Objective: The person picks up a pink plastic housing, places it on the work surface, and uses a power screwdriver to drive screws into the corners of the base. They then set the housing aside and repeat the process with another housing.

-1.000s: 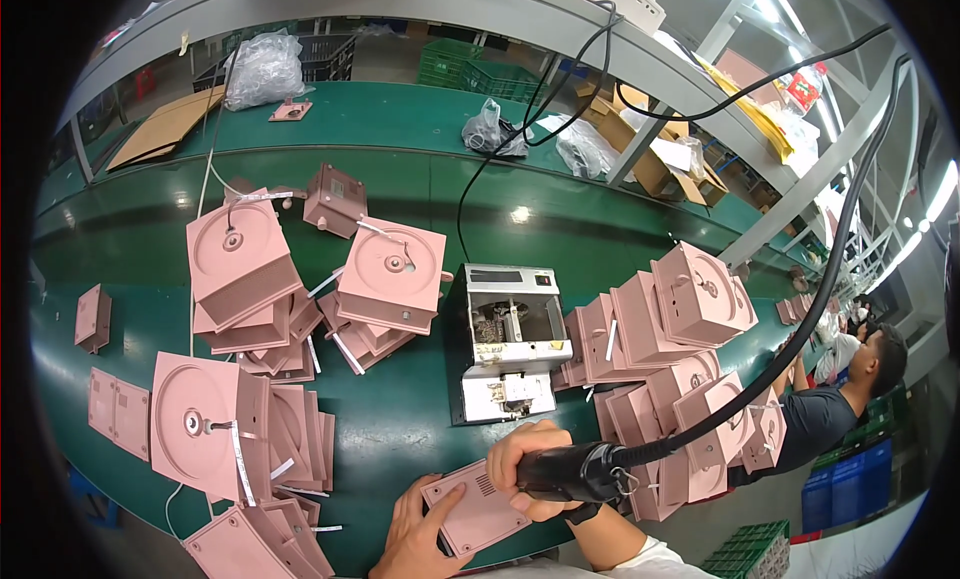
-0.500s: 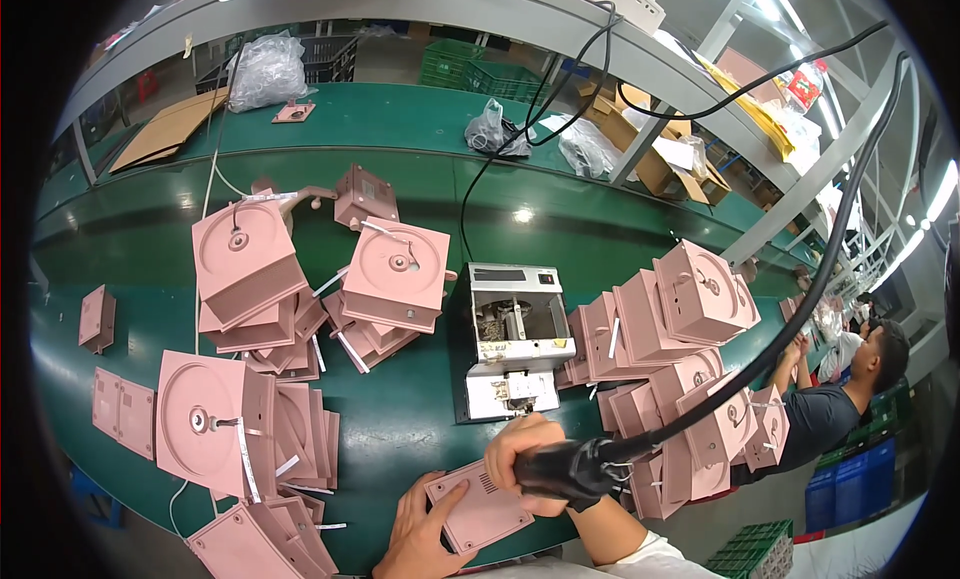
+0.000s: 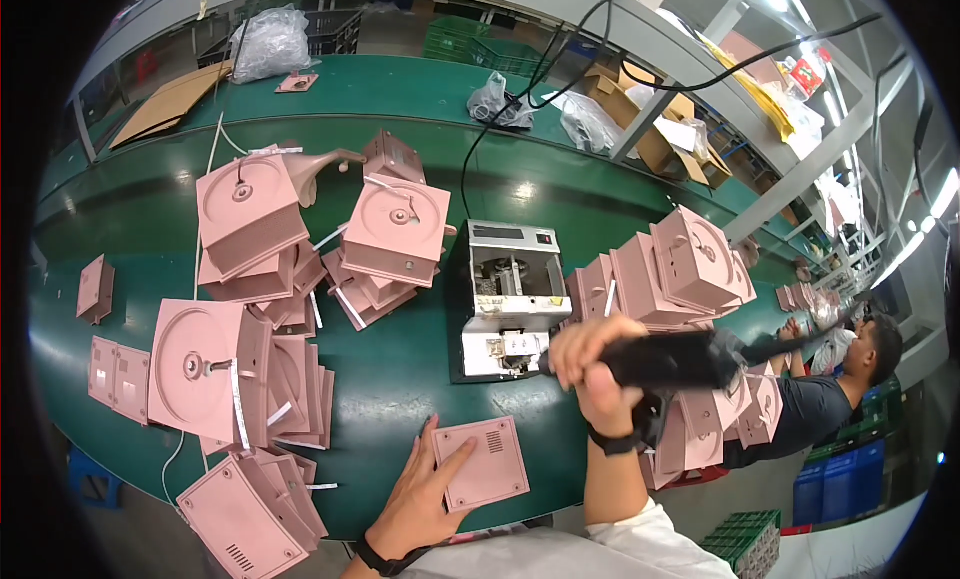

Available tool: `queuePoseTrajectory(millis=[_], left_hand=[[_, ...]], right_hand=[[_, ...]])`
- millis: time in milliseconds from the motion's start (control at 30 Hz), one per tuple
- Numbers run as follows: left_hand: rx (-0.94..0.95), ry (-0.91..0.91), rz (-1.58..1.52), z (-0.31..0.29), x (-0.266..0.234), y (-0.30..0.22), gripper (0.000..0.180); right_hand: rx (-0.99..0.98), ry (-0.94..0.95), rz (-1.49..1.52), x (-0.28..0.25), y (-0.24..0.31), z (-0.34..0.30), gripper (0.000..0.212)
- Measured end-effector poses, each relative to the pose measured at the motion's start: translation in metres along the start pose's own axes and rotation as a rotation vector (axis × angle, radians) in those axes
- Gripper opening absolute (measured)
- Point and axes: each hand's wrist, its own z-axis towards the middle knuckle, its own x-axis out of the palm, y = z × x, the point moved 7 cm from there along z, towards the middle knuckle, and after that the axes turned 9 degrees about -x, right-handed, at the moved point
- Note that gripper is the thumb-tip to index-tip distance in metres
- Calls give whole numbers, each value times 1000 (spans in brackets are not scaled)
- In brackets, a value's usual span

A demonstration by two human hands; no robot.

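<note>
A black electric screwdriver is held in my right hand, lying nearly level, its front end turned left near the lower front of a silver-and-black screw feeder. Fingers wrap around its grip; the tip is hard to make out. At the front of the bench lies a square pink housing, vented face up, with holes at its corners. Along its left edge my left hand holds it, thumb on top and fingers by the side.
Stacks of pink housings with white strips stand on the left, and more pink housings on the right. A co-worker sits at the far right. A black cable hangs overhead. Plastic bags and cardboard boxes lie behind.
My right hand has lifted the screwdriver off the pink housing and swung it up and right, from upright to nearly level, beside the screw feeder. My left hand stays at the housing.
</note>
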Motion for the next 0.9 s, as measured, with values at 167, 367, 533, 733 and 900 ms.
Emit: queuePoseTrajectory(millis=[167, 367, 533, 733, 900], left_hand=[[34, 37, 32, 8, 7, -8, 86], [47, 12, 21, 6, 4, -3, 88], [64, -7, 18, 6, 6, -4, 87], [29, -4, -3, 4, 4, -4, 86], [45, -14, 21, 7, 3, -2, 88]], right_hand=[[82, -76, 76, -14, -30, -11, 36], [214, -42, 30, -1, -31, -28, 35], [-50, -28, -45, 0, -7, -11, 32], [121, -81, 3, -10, -36, -20, 33], [226, -9, 33, 3, -35, -32, 33]])
